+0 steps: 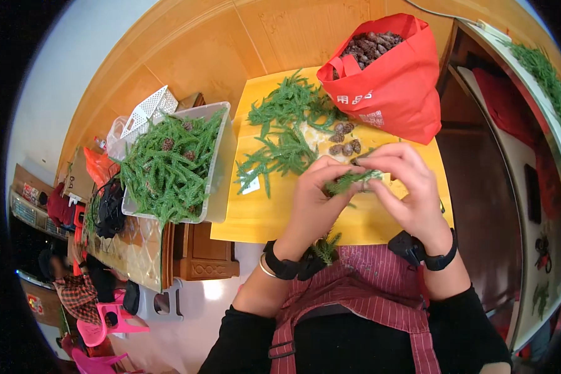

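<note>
My left hand (318, 199) and my right hand (405, 190) meet over the yellow table (262, 218), both pinching one short green fir sprig (349, 181) between the fingertips. Just beyond the hands lie several brown pine cones (345, 140) and a loose pile of green sprigs (287, 134). A second small sprig (325, 248) lies in my lap against the striped apron. Both wrists wear black bands.
A red bag (396, 93) full of pine cones stands at the table's far right. A clear plastic bin (221, 168) heaped with green sprigs sits to the left, with a white basket (149, 109) behind it. Pink stools (109, 321) and another person are at lower left.
</note>
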A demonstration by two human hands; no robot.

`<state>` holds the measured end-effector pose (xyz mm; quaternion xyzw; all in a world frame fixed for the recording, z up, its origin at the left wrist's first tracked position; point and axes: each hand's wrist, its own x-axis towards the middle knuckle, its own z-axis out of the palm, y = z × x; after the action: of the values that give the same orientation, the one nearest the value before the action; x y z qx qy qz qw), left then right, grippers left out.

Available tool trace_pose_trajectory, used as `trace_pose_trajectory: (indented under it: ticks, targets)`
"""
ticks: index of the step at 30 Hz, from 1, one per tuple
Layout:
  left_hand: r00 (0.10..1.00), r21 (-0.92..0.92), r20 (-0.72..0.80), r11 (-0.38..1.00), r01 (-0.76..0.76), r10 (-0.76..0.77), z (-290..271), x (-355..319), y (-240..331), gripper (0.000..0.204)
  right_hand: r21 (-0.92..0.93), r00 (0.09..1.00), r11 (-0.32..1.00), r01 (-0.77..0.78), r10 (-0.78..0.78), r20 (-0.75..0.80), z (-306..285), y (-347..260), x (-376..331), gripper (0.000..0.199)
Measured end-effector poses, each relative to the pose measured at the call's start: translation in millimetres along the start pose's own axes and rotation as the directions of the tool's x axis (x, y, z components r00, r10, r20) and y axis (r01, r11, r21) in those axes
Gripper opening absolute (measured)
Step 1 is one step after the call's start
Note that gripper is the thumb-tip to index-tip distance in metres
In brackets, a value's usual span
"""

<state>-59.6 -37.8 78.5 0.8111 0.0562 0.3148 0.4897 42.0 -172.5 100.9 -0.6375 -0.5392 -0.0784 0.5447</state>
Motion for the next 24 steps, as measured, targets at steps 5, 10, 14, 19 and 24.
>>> trace_pose_trajectory:
  ticks: [5, 10, 14, 19, 24]
  targets:
    - [0.996, -0.127, 0.074, 0.990, 0.054, -0.045, 5.5, -3.6, 0.5, 0.019, 0.081, 0.987, 0.996, -0.042, 0.029, 0.155, -1.4, 10.3, -2.4, 0.016]
    - [0.937, -0.430, 0.169, 0.833, 0.349, -0.305, 9.3, -5.3, 2.1, 0.019, 0.089, 0.973, 0.982, -0.169, 0.151, 0.176, 1.4, 11.9, -3.8, 0.014]
    - [0.918, -0.536, 0.184, 0.747, 0.393, -0.351, 9.6, -5.5, 1.8, 0.021, 0.098, 0.976, 0.987, -0.128, 0.108, 0.190, 4.4, 8.4, -2.3, 0.016]
    - [0.959, -0.461, 0.149, 0.841, 0.284, -0.242, 13.2, -8.8, -11.2, 0.022, 0.093, 0.952, 0.966, -0.240, 0.216, 0.217, 1.7, 12.1, -3.8, 0.015]
    - [0.916, -0.534, 0.192, 0.746, 0.398, -0.352, 13.5, -10.3, -5.9, 0.021, 0.235, 0.878, 0.860, -0.454, 0.387, 0.280, 2.3, 15.2, -4.5, 0.015]
